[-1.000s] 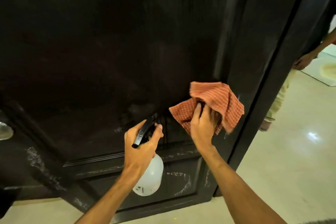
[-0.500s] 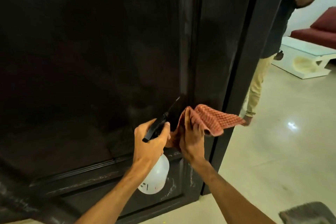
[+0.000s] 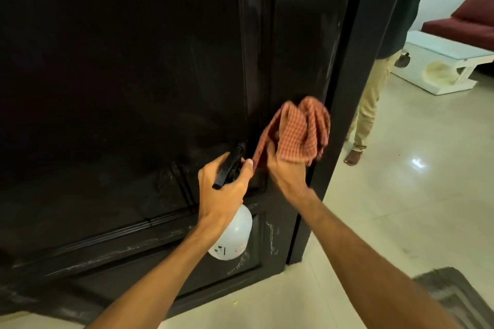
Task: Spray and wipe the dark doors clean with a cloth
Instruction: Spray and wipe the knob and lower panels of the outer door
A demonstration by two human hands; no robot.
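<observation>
Two hands share this step. The left hand point(image 3: 224, 189) curls its fingers round the neck and black trigger head of a round, white translucent plastic spray bottle point(image 3: 232, 238), which hangs below the fist with its nozzle towards the door. The right hand point(image 3: 287, 168) has its fingers closed on a bunched red-orange checked cloth point(image 3: 299, 133), which it presses against the right-hand vertical strip of the dark brown panelled wooden door point(image 3: 133, 75), just beside the door's outer edge. The step in hand appears to be wiping that strip. To do it well, spread the cloth flatter under the palm, since a bunched wad probably touches only a small patch. Work in overlapping vertical strokes along the grain, from the top down, so that runs are caught. Turn to a clean fold once one face is soiled, and press a cloth edge into the moulding grooves. Hold the bottle clear of the wiped path and spray only ahead of the cloth. The door is near-black and satin, with raised mouldings. Pale smears point(image 3: 331, 61) show along its right edge, and white streaks point(image 3: 270, 238) mark the lower rail and bottom panel, so these areas likely need further passes.
</observation>
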